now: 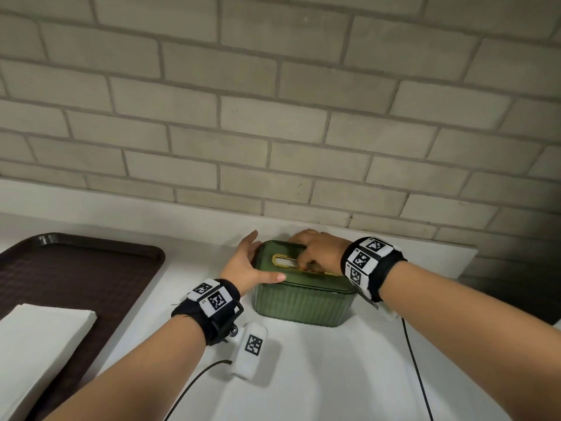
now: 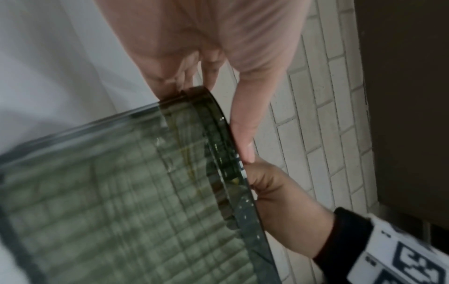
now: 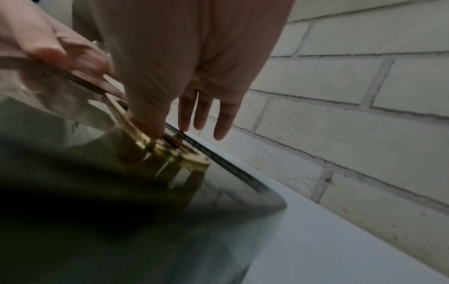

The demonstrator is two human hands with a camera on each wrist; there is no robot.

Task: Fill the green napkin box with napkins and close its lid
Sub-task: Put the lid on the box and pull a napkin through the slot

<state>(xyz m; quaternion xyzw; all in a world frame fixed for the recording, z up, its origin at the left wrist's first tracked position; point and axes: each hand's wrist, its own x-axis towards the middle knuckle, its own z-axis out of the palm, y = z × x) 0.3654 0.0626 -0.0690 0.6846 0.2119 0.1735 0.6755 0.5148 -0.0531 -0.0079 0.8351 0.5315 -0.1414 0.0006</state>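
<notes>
The green ribbed napkin box (image 1: pixel 303 302) stands on the white counter close to the brick wall, its lid (image 1: pixel 315 279) down on top. A gold-framed slot (image 1: pixel 287 261) in the lid shows white inside. My left hand (image 1: pixel 247 264) lies against the box's left end, fingers straight along the side and thumb (image 2: pixel 245 124) flat on the lid's edge. My right hand (image 1: pixel 318 249) rests on the lid, one digit pressing at the gold frame (image 3: pixel 170 151), the other fingers (image 3: pixel 203 113) straight over the far edge. A stack of white napkins (image 1: pixel 42 341) sits at lower left.
A dark brown tray (image 1: pixel 79 268) lies on the left and carries the napkin stack. The brick wall (image 1: pixel 273 117) runs right behind the box. Two black cables (image 1: pixel 416 369) trail over the white counter (image 1: pixel 334 375) near me. A dark surface (image 1: pixel 516 293) borders the counter's right end.
</notes>
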